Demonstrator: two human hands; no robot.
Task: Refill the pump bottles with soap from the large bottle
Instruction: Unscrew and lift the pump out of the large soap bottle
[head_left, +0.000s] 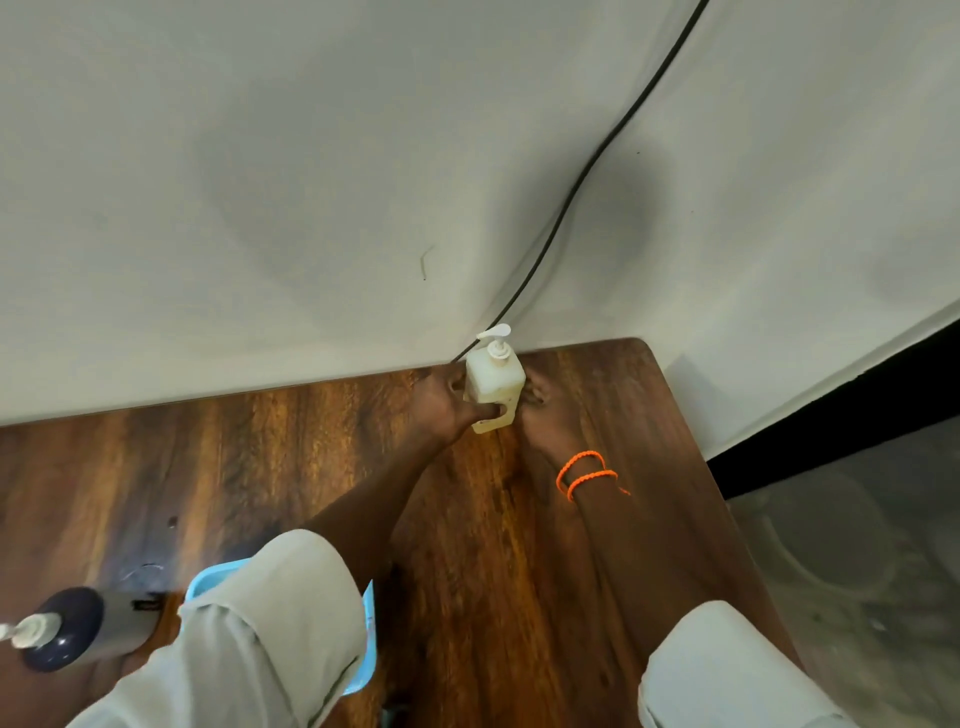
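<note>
A square, pale yellowish pump bottle (493, 382) with a white pump head stands at the far edge of the wooden table (597, 519), close to the wall. My left hand (449, 402) grips its left side, the thumb across the lower front. My right hand (540, 402) touches its right side, mostly behind it; an orange bracelet circles that wrist. A second pump bottle (67, 626), dark blue and grey with a white pump, stands at the near left. No large bottle is in view.
A light blue tray (366, 644) lies under my left sleeve at the near edge. A black cable (587, 171) runs down the white wall to the table's back corner. The table ends at the right, with grey floor (841, 545) beyond.
</note>
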